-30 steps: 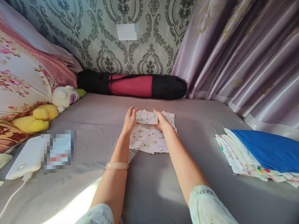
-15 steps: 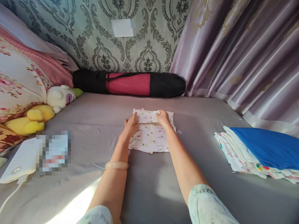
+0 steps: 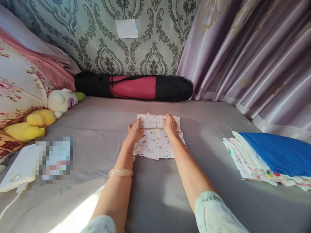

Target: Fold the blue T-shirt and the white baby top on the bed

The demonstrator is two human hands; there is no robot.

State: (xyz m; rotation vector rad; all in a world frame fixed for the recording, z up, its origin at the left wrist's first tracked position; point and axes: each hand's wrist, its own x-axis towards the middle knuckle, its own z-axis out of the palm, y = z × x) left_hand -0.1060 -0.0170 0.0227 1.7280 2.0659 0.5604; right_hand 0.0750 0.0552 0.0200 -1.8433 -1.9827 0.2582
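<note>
A small whitish-pink garment (image 3: 155, 144) with tiny printed pictures lies on the grey sheet in front of me. Its upper part forms a folded band, and a row of what look like buttons runs down the middle. My left hand (image 3: 136, 130) rests on its left edge, fingers apart and touching the cloth. At the upper right, my right hand (image 3: 171, 125) has its fingers curled on the band, closed on the fabric; its fingertips are partly hidden. A pale bangle (image 3: 120, 172) circles my left forearm.
On the right lies a stack of folded clothes (image 3: 257, 165) with a blue piece (image 3: 277, 153) on top. A white power bank (image 3: 24, 166) with a cable sits left, beside a blurred object (image 3: 57, 158). Plush toys (image 3: 40, 121) and a black-and-red rolled bag (image 3: 133, 87) line the back.
My right hand has shifted slightly right and its fingers look more curled on the cloth. My left hand stays at the left edge, nearly unmoved.
</note>
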